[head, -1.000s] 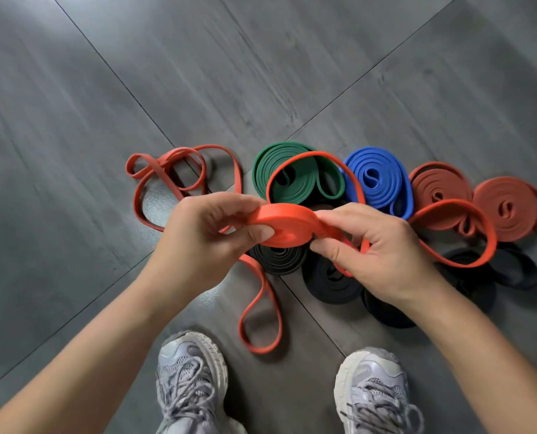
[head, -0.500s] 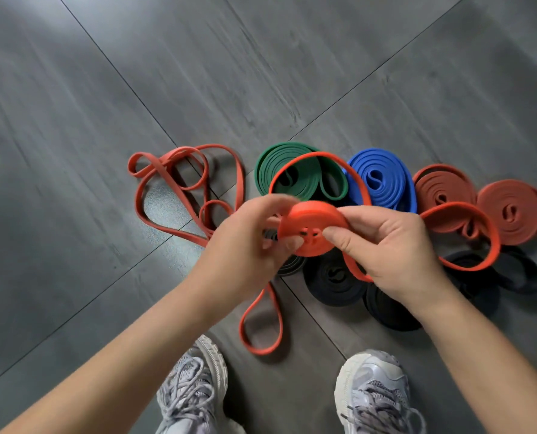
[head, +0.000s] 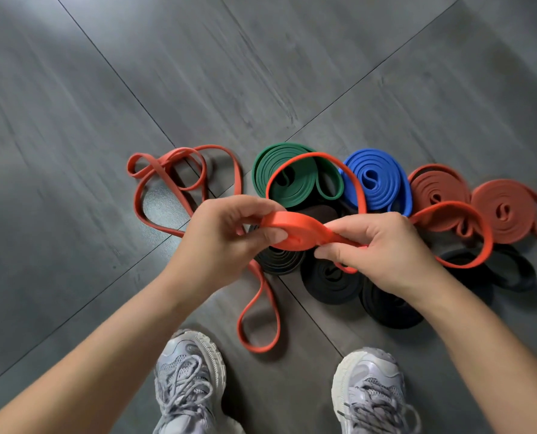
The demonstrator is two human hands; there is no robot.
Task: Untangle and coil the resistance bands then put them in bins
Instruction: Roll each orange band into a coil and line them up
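Left grip [head: 220, 242] pinches my half-wound flat orange rubber band coil [head: 295, 228]; right grip [head: 383, 249] pinches its loose tail [head: 342, 240], lying at three o'clock.

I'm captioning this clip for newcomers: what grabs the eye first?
At centre, the left hand grips a half-wound bright orange rubber resistance band coil while the right hand pinches its loose strap. Beyond, a coiled green rubber band and a coiled blue rubber band lie on the grey tiled floor.

Bare left hand [head: 217, 242] and right hand [head: 386, 252], bare forearms [head: 104, 355], chunky grey-lilac mesh sneakers [head: 188, 371] with grey laces, thick off-white ridged soles.
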